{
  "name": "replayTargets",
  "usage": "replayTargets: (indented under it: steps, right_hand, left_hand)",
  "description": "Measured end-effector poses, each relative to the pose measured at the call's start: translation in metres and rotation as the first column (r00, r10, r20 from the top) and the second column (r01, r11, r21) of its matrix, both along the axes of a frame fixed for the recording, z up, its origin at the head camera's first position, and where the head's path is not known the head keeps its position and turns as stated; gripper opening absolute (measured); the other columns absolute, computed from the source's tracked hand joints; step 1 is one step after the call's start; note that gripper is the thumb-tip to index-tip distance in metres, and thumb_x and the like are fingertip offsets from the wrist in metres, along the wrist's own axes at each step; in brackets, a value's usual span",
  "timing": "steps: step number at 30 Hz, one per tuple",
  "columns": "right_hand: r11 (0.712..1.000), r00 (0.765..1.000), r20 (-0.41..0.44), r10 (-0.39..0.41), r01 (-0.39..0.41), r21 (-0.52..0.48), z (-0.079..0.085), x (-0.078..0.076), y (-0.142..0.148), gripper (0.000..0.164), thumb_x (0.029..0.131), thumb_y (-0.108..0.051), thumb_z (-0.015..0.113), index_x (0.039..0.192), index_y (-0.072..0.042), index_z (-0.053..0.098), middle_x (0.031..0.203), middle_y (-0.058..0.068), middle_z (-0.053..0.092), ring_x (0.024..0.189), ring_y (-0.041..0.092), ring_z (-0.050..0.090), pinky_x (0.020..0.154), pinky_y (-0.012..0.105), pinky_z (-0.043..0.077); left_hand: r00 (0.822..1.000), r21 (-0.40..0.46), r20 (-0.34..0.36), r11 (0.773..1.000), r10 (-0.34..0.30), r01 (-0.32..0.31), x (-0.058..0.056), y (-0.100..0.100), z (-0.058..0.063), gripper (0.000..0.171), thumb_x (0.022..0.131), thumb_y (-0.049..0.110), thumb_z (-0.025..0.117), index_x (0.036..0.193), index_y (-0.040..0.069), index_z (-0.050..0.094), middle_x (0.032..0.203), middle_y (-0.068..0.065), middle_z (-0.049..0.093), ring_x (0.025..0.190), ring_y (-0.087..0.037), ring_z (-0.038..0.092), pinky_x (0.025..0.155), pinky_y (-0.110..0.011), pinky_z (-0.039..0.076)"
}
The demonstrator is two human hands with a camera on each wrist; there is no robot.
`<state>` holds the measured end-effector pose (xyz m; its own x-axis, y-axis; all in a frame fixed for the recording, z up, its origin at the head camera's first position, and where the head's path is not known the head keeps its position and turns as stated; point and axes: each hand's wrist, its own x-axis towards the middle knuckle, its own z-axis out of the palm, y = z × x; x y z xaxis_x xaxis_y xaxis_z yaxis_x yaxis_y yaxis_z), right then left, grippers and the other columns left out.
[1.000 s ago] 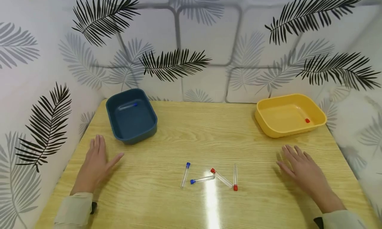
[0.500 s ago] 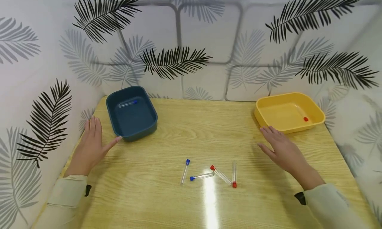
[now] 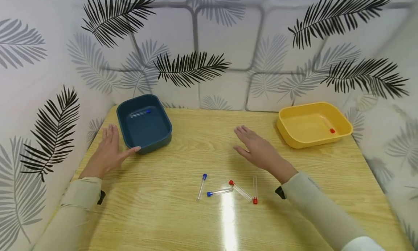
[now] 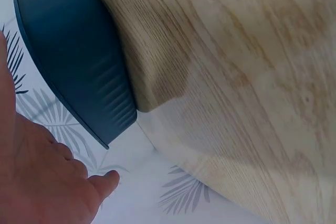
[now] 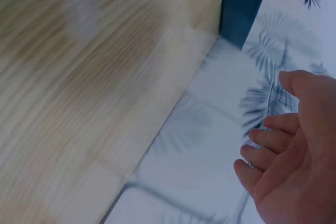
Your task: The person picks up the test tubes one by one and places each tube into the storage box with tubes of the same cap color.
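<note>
My left hand [image 3: 109,152] is spread beside the near left side of the dark blue bin [image 3: 143,123], its thumb by the near rim; contact cannot be made out. Nothing is in it. Inside that bin lies a blue-capped test tube [image 3: 139,114]. Over the middle of the table my right hand [image 3: 260,150] hovers with fingers extended and nothing held. In front of it lie two blue-capped test tubes [image 3: 201,187] and two red-capped test tubes [image 3: 255,190]. The left wrist view shows the bin's outer wall [image 4: 73,45] near the left fingers.
A yellow bin [image 3: 313,124] stands at the back right, with a red cap [image 3: 332,130] visible in it. The wooden table [image 3: 183,222] meets a leaf-patterned wall covering [image 3: 222,87] at its back edge.
My right hand has swept left from near the yellow bin to the table's middle. The left hand has moved slightly forward, closer to the blue bin. The tubes lie as before.
</note>
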<state>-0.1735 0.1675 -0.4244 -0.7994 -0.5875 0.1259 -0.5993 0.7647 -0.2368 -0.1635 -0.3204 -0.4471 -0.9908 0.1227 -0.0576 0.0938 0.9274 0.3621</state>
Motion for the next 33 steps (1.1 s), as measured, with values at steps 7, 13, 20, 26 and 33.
replayTargets:
  steps: [7, 13, 20, 26, 33]
  right_hand:
    - [0.991, 0.992, 0.035, 0.123, -0.125, 0.04, 0.003, -0.018, -0.068, 0.064, 0.098, -0.041, 0.042, 0.146, -0.003, 0.027, 0.149, 0.015, 0.026, 0.138, 0.027, 0.021, 0.109, 0.04, 0.024]
    - [0.977, 0.98, 0.091, 0.178, -0.187, 0.106, -0.001, -0.035, -0.119, 0.064, 0.099, -0.043, 0.038, 0.148, -0.005, 0.021, 0.151, 0.013, 0.021, 0.139, 0.024, 0.016, 0.11, 0.034, 0.019]
    - [0.97, 0.975, 0.113, 0.193, -0.207, 0.129, -0.012, -0.052, -0.16, 0.061, 0.1, -0.039, 0.037, 0.148, -0.005, 0.021, 0.152, 0.013, 0.019, 0.139, 0.023, 0.015, 0.111, 0.033, 0.018]
    - [0.97, 0.972, 0.125, 0.2, -0.215, 0.114, -0.019, -0.06, -0.185, 0.059, 0.1, -0.036, 0.041, 0.148, -0.007, 0.022, 0.153, 0.01, 0.019, 0.14, 0.021, 0.015, 0.11, 0.032, 0.02]
    - [0.966, 0.974, 0.115, 0.196, -0.212, 0.147, -0.029, -0.06, -0.205, 0.056, 0.1, -0.036, 0.041, 0.147, -0.01, 0.027, 0.152, 0.005, 0.019, 0.139, 0.02, 0.016, 0.107, 0.03, 0.027]
  left_hand:
    - [0.999, -0.01, 0.032, 1.0, -0.025, 0.025, -0.013, 0.005, -0.005, 0.116, 0.08, 0.07, 0.049, 0.142, -0.003, -0.017, 0.148, -0.024, -0.021, 0.133, -0.042, -0.02, 0.103, -0.064, 0.008]
    - [0.998, -0.033, 0.059, 0.999, -0.021, 0.023, -0.019, 0.009, -0.008, 0.118, 0.079, 0.073, 0.046, 0.142, -0.004, -0.016, 0.148, -0.026, -0.018, 0.133, -0.043, -0.019, 0.103, -0.064, 0.009]
    - [0.996, -0.042, 0.085, 0.999, -0.002, 0.006, -0.024, 0.009, -0.009, 0.12, 0.077, 0.075, 0.047, 0.143, -0.004, -0.016, 0.148, -0.026, -0.019, 0.134, -0.045, -0.016, 0.101, -0.065, 0.011]
    - [0.992, -0.031, 0.123, 0.999, 0.012, -0.008, -0.025, 0.01, -0.01, 0.123, 0.076, 0.076, 0.048, 0.142, -0.005, -0.017, 0.147, -0.028, -0.019, 0.133, -0.043, -0.018, 0.101, -0.066, 0.011]
    - [0.989, -0.01, 0.147, 1.0, 0.016, -0.015, -0.022, 0.01, -0.008, 0.123, 0.076, 0.075, 0.049, 0.142, -0.006, -0.015, 0.147, -0.028, -0.018, 0.134, -0.045, -0.015, 0.1, -0.066, 0.012]
